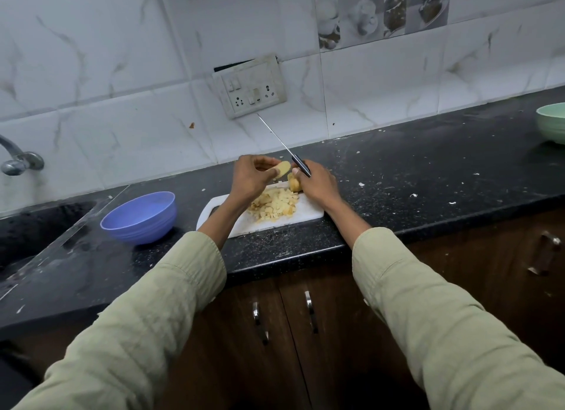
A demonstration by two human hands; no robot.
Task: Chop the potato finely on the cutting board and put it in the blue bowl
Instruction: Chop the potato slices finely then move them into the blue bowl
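Note:
A white cutting board (308, 211) lies on the black counter with a heap of diced potato (275, 206) on it. My left hand (249, 177) pinches a pale potato slice (282, 169) above the board's far edge. My right hand (315, 181) grips a black-handled knife (293, 157), its thin blade pointing up and away toward the wall. A potato chunk (294, 184) sits under my right hand's fingers; whether they hold it is unclear. The blue bowl (140, 217) stands left of the board and looks empty.
A sink (33, 226) with a metal tap (18, 160) lies at the far left. A green bowl (552, 123) stands at the counter's far right. A wall socket plate (252, 87) hangs behind the board. Cabinet doors with handles sit under the counter edge.

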